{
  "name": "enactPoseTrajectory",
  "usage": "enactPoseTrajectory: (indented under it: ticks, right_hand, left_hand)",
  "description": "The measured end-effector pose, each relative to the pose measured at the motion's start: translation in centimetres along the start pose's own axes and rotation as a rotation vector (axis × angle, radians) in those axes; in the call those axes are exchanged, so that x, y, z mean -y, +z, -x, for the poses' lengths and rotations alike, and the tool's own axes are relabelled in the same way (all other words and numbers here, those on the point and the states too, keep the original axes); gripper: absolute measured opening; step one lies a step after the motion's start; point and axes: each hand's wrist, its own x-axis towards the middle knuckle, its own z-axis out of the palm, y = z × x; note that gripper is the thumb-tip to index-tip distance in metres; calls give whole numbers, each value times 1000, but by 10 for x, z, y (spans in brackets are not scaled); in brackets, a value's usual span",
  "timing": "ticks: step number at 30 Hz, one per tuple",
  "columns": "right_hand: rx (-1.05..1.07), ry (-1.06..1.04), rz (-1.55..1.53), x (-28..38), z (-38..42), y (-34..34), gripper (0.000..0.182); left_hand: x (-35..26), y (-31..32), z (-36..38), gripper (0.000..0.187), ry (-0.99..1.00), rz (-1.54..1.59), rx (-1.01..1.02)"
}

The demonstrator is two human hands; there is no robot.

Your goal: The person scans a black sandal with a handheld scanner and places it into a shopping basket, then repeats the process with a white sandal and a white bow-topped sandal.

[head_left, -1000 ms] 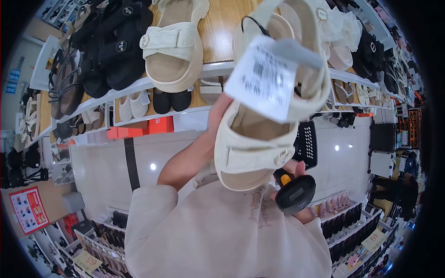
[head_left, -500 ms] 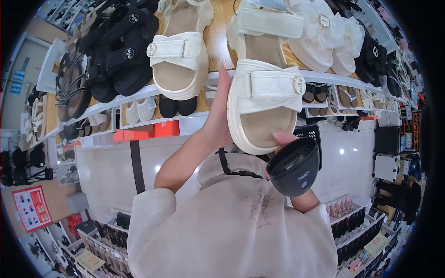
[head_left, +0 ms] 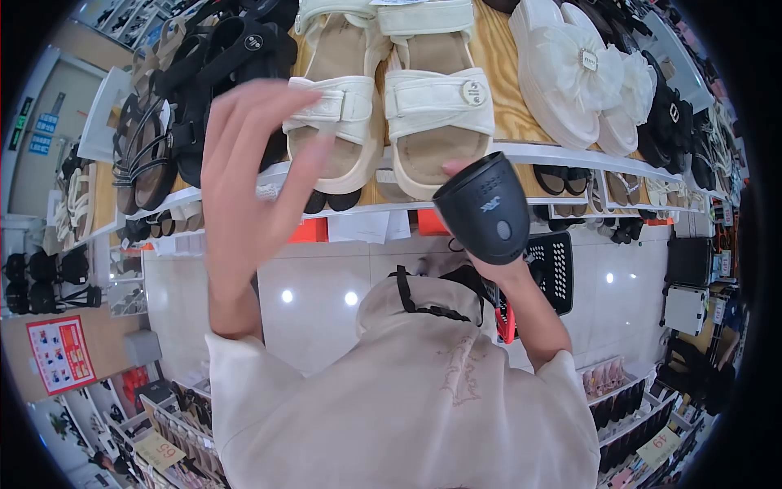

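A pair of white sandals with beige insoles sits side by side on the wooden shelf: the left sandal (head_left: 338, 122) and the right sandal (head_left: 440, 122), which has a round badge on its strap. My left hand (head_left: 252, 163), slightly blurred, is open in front of the left sandal, thumb apart from the fingers and covering part of its strap. In my right hand (head_left: 497, 269) is a black barcode scanner (head_left: 489, 208) with a grey button. One fingertip of that hand shows at the toe of the right sandal; the scanner hides the other fingers.
Black sandals (head_left: 232, 65) stand left of the white pair. White flower-trimmed slippers (head_left: 562, 81) are on the right. Lower shelves hold more shoes above red boxes (head_left: 309, 231). A black perforated basket (head_left: 551, 273) is beside my right forearm.
The right white sandal has gone from being held up between my hands to resting on the shelf beside its mate. My left hand has let go and moved left; the scanner has turned upward.
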Motion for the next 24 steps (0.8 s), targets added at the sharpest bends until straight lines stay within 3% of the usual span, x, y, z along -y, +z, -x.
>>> enactPoseTrajectory:
  ticks: [1,4,6,8,10,11,13,14,15,16,17,19,21,22,23,24]
  right_hand:
    - [17,-6,-36,-2,-1,1,42]
    - [21,11,-51,-4,-1,4,41]
    - [12,32,-84,-6,1,7,42]
    - [28,237,-287,-9,4,9,47]
    - [62,296,-265,-5,9,5,50]
    - [104,348,-247,-3,14,2,53]
    - [98,419,-319,0,37,-3,54]
    - [99,480,-393,2,54,-7,55]
    - [95,538,-469,5,71,-9,56]
    - [63,415,-409,8,87,-9,55]
    - [105,433,-304,13,105,-16,53]
    - [25,520,-420,9,153,-14,51]
    - [-13,496,-353,12,189,-16,50]
    - [-41,470,-280,15,201,-18,50]
    - [-65,478,-281,17,208,-21,50]
    - [-66,427,-71,19,214,-25,50]
  left_hand:
    - [8,5,-8,26,2,1,-2]
    - [26,16,-24,39,19,101,335]
    - [33,22,-37,39,1,179,412]
    - [35,24,-51,40,-12,262,494]
    - [32,22,-67,41,-50,233,709]
    - [31,24,-72,41,-46,244,720]
    - [31,30,-82,40,-198,386,895]
    - [32,36,-84,39,-122,475,869]
    - [35,41,-84,38,-171,501,874]
    - [39,43,-87,36,-245,502,936]
    - [40,46,-90,35,-320,494,997]
    - [30,48,-90,31,-347,524,988]
    - [14,43,-86,28,-461,368,897]
    - [7,45,-77,25,-468,420,768]
    - [3,46,-71,25,-454,428,788]
    - [1,44,-66,24,-471,375,737]
